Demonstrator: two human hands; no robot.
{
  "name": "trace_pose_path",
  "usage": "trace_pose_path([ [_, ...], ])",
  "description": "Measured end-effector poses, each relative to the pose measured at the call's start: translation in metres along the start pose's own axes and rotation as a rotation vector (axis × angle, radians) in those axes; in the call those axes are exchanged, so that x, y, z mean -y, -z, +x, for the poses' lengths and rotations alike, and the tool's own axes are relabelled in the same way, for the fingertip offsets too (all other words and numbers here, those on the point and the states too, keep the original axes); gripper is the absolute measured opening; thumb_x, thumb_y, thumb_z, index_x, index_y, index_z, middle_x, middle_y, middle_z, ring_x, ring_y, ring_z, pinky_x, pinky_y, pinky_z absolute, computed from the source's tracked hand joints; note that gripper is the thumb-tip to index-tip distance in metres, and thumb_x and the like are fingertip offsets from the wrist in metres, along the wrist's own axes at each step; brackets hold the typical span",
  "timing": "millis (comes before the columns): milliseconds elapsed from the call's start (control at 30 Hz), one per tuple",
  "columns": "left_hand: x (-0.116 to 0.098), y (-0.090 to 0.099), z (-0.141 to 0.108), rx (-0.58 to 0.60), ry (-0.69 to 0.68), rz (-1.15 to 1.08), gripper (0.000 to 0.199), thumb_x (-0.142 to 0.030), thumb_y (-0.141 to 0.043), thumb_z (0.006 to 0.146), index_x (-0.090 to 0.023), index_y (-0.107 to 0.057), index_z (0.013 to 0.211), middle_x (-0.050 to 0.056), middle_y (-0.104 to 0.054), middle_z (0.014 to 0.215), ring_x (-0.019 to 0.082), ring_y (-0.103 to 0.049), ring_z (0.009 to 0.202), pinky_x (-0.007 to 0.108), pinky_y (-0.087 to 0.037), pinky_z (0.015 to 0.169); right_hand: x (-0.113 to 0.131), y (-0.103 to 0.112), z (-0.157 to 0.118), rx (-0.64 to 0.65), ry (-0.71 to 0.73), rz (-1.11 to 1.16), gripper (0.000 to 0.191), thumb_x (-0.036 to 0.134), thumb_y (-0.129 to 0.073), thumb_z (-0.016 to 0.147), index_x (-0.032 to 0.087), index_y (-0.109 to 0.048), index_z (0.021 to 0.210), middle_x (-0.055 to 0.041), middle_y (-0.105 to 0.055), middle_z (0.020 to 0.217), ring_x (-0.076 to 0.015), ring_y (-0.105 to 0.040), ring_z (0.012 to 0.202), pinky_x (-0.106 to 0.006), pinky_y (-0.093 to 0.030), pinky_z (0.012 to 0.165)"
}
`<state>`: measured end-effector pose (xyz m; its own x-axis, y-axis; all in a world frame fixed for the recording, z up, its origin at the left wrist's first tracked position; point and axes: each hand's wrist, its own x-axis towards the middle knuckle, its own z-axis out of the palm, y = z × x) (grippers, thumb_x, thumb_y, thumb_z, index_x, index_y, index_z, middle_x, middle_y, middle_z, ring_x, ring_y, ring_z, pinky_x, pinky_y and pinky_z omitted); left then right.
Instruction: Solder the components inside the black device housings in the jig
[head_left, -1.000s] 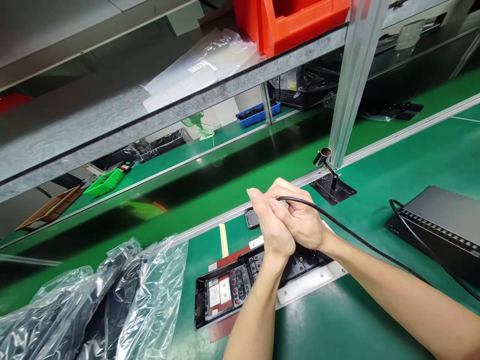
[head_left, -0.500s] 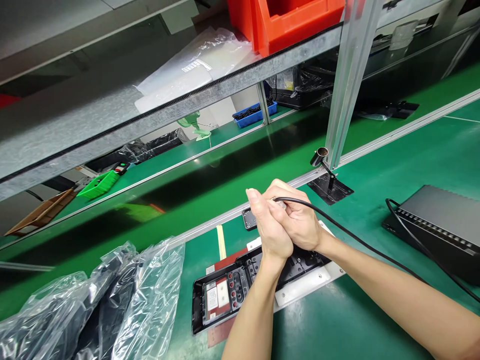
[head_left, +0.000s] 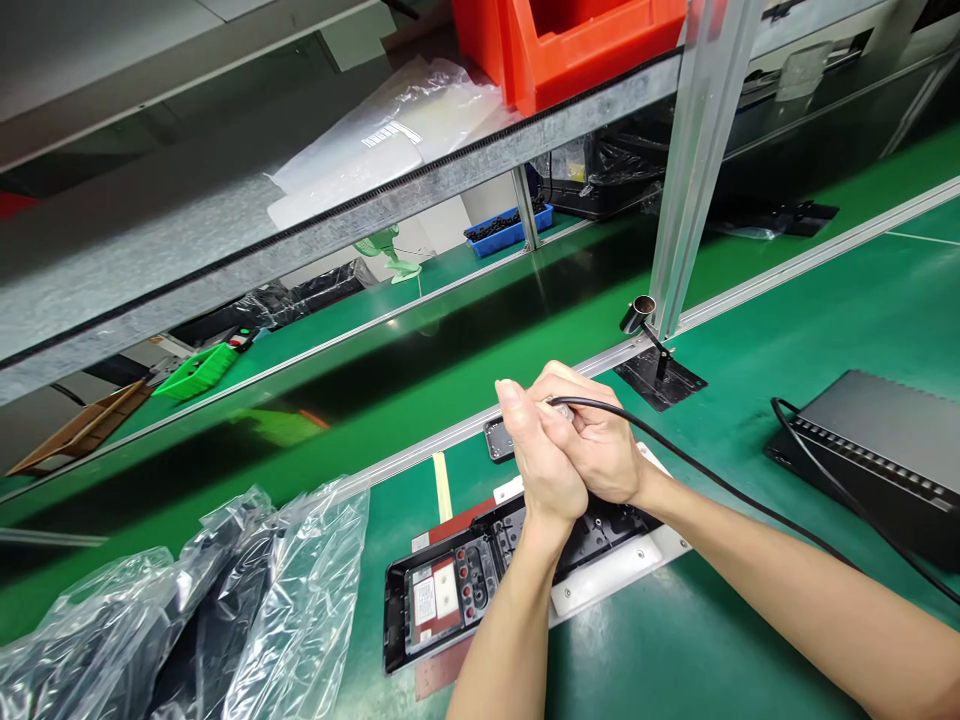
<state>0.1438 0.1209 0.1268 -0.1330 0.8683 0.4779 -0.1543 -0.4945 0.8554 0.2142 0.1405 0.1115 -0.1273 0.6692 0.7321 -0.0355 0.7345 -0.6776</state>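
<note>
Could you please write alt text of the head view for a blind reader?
A person's left hand and right hand are pressed together, with a black cable running out between them, above an open black plastic housing at a green workbench. Clear plastic wrapping lies at left; a red bin sits on a shelf.

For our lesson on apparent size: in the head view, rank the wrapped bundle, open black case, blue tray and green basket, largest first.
1. Wrapped bundle
2. Open black case
3. Blue tray and green basket: too alike to rank
</note>
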Motion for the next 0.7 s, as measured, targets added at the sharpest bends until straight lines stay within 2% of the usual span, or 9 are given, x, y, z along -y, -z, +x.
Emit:
trace_pose_path([
  [100,0.0023,0.0003,-0.0001,-0.016,-0.021,-0.014,0.072,-0.060,-0.024,0.109,-0.022,-0.052,0.055,0.002,-0.046,0.059,0.017,-0.047,0.058,0.034,-0.051,0.070,-0.0001,-0.0004,0.0000,0.002,0.009,-0.016,0.027,0.035,-0.055,0.104,0.027,-0.075,0.087,-0.0044,-0.069,0.083,-0.0226,-0.063,0.081,-0.041,-0.050,0.072],
  [267,0.0014,-0.0009,-0.0006,0.030,0.011,-0.022,0.080,-0.064,-0.017,0.108,-0.021,-0.067,0.062,0.006,-0.058,0.069,0.021,-0.055,0.067,0.037,-0.050,0.074,-0.0016,-0.0002,-0.0007,0.010,-0.009,-0.008,0.027,0.038,-0.055,0.104,0.027,-0.076,0.090,-0.0048,-0.069,0.085,-0.0228,-0.063,0.080,-0.041,-0.051,0.072],
  [400,0.0004,-0.0010,-0.0003,0.018,-0.020,-0.036,0.074,-0.055,-0.020,0.110,-0.022,-0.059,0.057,0.003,-0.049,0.062,0.018,-0.046,0.059,0.037,-0.050,0.072,-0.0024,0.0002,-0.0004,0.001,0.002,-0.006,0.025,0.034,-0.057,0.103,0.027,-0.075,0.088,-0.0045,-0.070,0.085,-0.0229,-0.063,0.083,-0.041,-0.051,0.073],
  [567,0.0003,-0.0009,-0.0007,0.015,-0.015,-0.028,0.073,-0.059,-0.020,0.109,-0.023,-0.053,0.055,0.004,-0.050,0.064,0.019,-0.049,0.062,0.036,-0.051,0.073,-0.0031,-0.0002,-0.0009,0.009,0.013,0.013,0.030,0.041,-0.054,0.105,0.027,-0.075,0.090,-0.0050,-0.069,0.085,-0.0229,-0.064,0.082,-0.042,-0.052,0.075],
  [700,0.0005,-0.0015,-0.0008,0.000,-0.011,-0.026,0.072,-0.058,-0.022,0.109,-0.022,-0.055,0.056,0.002,-0.046,0.061,0.017,-0.042,0.057,0.034,-0.052,0.071,-0.0014,-0.0009,-0.0005,-0.002,0.009,-0.001,0.029,0.038,-0.055,0.105,0.027,-0.074,0.086,-0.0046,-0.069,0.083,-0.0229,-0.064,0.081,-0.042,-0.052,0.074],
])
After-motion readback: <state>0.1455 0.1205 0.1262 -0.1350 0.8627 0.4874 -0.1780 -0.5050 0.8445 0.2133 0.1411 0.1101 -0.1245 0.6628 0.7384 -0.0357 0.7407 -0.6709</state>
